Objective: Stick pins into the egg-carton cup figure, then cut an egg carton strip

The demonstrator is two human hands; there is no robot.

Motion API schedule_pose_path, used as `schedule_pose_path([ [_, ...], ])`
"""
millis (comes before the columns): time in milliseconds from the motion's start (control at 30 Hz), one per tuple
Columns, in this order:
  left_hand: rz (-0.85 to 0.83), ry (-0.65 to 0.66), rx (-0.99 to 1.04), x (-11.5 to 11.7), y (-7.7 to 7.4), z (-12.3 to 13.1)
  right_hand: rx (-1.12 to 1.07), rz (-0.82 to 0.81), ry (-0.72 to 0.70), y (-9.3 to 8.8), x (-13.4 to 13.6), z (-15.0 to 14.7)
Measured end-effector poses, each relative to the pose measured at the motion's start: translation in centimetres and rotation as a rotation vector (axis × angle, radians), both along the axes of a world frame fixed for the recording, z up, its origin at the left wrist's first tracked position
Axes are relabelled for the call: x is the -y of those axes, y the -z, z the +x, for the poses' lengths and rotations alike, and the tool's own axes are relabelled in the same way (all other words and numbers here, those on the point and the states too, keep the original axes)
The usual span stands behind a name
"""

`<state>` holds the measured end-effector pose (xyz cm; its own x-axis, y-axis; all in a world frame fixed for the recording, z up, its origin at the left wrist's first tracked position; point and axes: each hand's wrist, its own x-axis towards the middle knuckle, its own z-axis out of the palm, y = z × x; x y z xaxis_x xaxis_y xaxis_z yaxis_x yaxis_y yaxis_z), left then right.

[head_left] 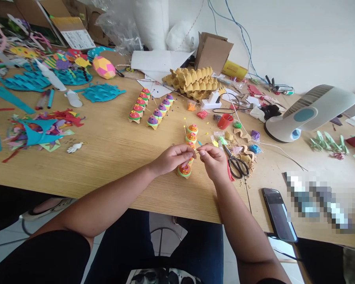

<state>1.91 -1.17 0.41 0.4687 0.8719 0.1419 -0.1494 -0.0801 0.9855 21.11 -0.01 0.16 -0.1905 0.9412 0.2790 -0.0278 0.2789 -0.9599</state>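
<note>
My left hand (177,157) and my right hand (213,159) meet fingertip to fingertip, both pinched. Something thin and too small to name seems to be between them. Right below is an orange-domed egg-carton strip (184,170) with green rims and pink rings, its middle partly hidden by my fingers. Yellow-headed pins (185,119) stick up around its far end. Farther back stand a red egg-carton strip (134,114) and a purple egg-carton strip (153,120), the purple one with dark-headed pins.
Scissors (239,165) lie beside my right hand, near a red cup (225,121) and small bags of coloured bits. A white fan (306,112) and a phone (279,213) are at right. Egg cartons (192,81) are stacked behind; paper scraps (41,130) lie left.
</note>
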Motion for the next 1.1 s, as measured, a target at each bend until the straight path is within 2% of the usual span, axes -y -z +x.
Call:
schedule_pose_path([
  [333, 0.035, -0.032, -0.017, 0.2, -0.3, -0.1, 0.036, 0.023, 0.053, -0.2, 0.1, -0.1],
  [467, 0.036, -0.052, -0.022, 0.2, -0.1, -0.1, 0.019, 0.002, 0.018, -0.4, 0.1, 0.0],
  [700, 0.069, -0.086, -0.039, 0.4, -0.2, 0.0, 0.021, -0.051, 0.043, -1.3, 0.5, -0.5],
  [833, 0.082, -0.080, -0.052, 0.5, -0.3, 0.1, 0.030, -0.023, 0.071, -1.9, 0.7, -0.6],
  [967, 0.127, -0.084, -0.090, 0.6, -0.5, 0.3, 0.043, -0.035, 0.057, -1.8, 0.8, -0.6],
  [1033, 0.187, -0.121, -0.117, 0.6, -0.6, 0.3, 0.030, -0.045, 0.022, -1.6, 0.7, -0.6],
  [1100, 0.259, -0.212, -0.133, 0.5, -0.6, 0.2, 0.002, -0.048, 0.005, -1.2, 0.6, -0.7],
])
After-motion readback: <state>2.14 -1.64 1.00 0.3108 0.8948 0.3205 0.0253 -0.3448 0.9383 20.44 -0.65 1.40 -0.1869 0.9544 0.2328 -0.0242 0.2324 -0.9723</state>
